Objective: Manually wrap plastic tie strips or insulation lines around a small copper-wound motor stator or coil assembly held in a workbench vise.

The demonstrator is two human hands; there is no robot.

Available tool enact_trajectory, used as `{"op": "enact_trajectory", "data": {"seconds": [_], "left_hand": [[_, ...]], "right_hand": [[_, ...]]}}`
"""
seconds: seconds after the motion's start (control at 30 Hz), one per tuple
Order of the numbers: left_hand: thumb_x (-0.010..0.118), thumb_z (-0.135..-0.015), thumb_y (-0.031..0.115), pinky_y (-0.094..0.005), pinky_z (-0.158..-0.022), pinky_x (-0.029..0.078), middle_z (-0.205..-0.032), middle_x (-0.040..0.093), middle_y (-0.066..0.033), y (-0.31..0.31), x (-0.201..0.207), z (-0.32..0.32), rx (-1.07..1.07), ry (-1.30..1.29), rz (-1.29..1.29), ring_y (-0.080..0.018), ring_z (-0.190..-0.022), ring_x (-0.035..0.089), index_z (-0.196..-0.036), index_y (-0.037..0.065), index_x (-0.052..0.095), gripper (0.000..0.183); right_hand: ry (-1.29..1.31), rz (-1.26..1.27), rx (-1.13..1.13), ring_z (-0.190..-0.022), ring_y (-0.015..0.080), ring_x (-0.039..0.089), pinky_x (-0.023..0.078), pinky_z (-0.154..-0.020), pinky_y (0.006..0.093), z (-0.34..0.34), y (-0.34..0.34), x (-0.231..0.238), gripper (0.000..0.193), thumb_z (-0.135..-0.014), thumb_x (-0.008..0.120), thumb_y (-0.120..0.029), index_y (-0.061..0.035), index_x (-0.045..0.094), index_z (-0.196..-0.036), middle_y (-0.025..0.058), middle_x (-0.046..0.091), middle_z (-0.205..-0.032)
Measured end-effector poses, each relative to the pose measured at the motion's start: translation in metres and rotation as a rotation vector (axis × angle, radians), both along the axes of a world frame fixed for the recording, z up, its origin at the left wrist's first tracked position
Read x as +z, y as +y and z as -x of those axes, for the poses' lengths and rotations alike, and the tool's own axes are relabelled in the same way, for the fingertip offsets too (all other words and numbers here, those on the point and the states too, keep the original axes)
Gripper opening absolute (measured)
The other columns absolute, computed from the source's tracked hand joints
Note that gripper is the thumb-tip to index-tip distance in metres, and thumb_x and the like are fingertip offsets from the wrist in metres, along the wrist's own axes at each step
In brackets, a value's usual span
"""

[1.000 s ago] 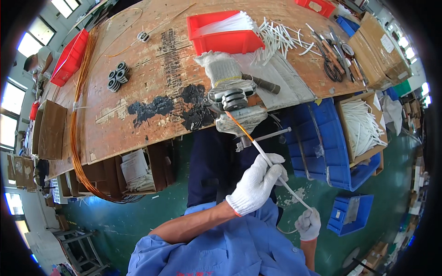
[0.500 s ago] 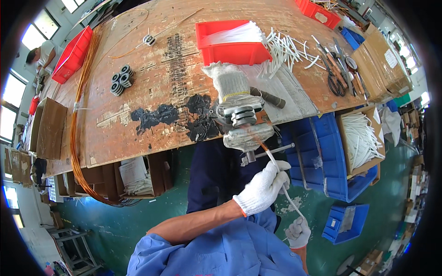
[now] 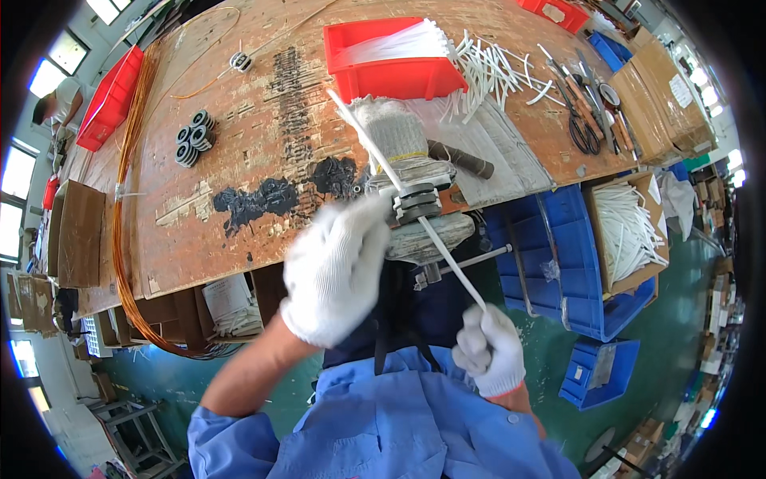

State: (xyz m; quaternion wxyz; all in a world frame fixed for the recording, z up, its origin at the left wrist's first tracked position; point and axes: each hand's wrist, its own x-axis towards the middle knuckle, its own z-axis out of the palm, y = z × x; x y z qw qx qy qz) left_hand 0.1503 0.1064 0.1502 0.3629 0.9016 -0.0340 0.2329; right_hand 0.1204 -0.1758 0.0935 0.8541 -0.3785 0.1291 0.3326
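Note:
A white sleeve-like tube slants through or across a black-and-grey ringed part, its far end sticking up past the vise; exactly how it passes the part is hidden. The ringed part sits between the cloth-wrapped jaws of a vise at the table's front edge. My right hand, in a white glove, grips the tube's near end below the vise. My gloved left hand is just left of the ringed part, smeared by motion, its fingertips close to the part; whether they hold anything is unclear.
A red bin of white tubes stands behind the vise, loose tubes beside it. Scissors and hand tools lie right. Several ringed parts and a copper-coloured wire bundle are left. A blue crate stands below the table's right edge.
My left hand has left the tube below the vise and moved up and left to the ringed part. The tube now extends beyond the part. My right hand has risen.

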Motion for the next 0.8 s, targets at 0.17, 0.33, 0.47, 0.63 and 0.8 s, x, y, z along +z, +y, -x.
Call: {"op": "enact_trajectory", "data": {"seconds": [0.17,0.33,0.47,0.63,0.8], "left_hand": [[0.073,-0.08,0.0,-0.0544,-0.112,0.051,-0.111,0.071,-0.0104,0.073,0.013,-0.094,-0.482,-0.338,-0.621,-0.0294,-0.115,0.07,-0.124,0.008,0.074,0.044],[0.075,-0.081,0.004,-0.0427,-0.084,0.058,-0.095,0.066,-0.0056,0.102,0.016,-0.116,-0.556,-0.217,-0.73,-0.0271,-0.089,0.068,-0.116,0.009,0.075,0.035],[0.075,-0.085,0.003,-0.04,-0.067,0.056,-0.087,0.062,-0.0067,0.14,0.031,-0.111,-0.387,-0.166,-0.799,-0.0281,-0.077,0.065,-0.109,0.009,0.074,0.025],[0.075,-0.085,-0.001,-0.0411,-0.06,0.053,-0.082,0.06,-0.0094,0.148,0.032,-0.068,-0.243,0.051,-0.58,-0.0287,-0.068,0.065,-0.114,0.006,0.073,0.03],[0.076,-0.087,0.001,-0.0419,-0.056,0.052,-0.08,0.062,-0.0103,0.123,0.021,-0.011,-0.133,0.303,-0.365,-0.0298,-0.063,0.065,-0.117,0.006,0.074,0.03]], "right_hand": [[0.113,-0.107,0.0,-0.049,0.0056,0.036,0.032,-0.046,0.0243,-0.044,0.068,0.058,0.033,-0.118,0.049,-0.027,0.0009,0.065,-0.122,-0.0003,0.059,-0.073],[0.203,-0.046,-0.034,-0.053,0.0059,0.042,0.035,-0.049,0.0237,-0.054,0.098,0.074,0.037,-0.118,0.051,-0.03,0.0019,0.065,-0.129,0.0018,0.063,-0.078],[-0.178,0.372,0.153,-0.061,0.0053,0.052,0.04,-0.052,0.024,-0.047,0.097,0.08,0.037,-0.116,0.055,-0.025,0.0042,0.064,-0.136,0.0061,0.069,-0.086],[-0.238,0.584,0.299,-0.055,0.0059,0.046,0.036,-0.052,0.0236,-0.066,0.065,0.074,0.031,-0.115,0.055,-0.018,0.0083,0.071,-0.122,0.0018,0.058,-0.066],[-0.232,0.449,0.328,-0.051,0.0038,0.041,0.03,-0.048,0.0245,-0.083,0.034,0.056,0.029,-0.112,0.057,-0.013,0.0116,0.071,-0.113,-0.0015,0.053,-0.065]]}}
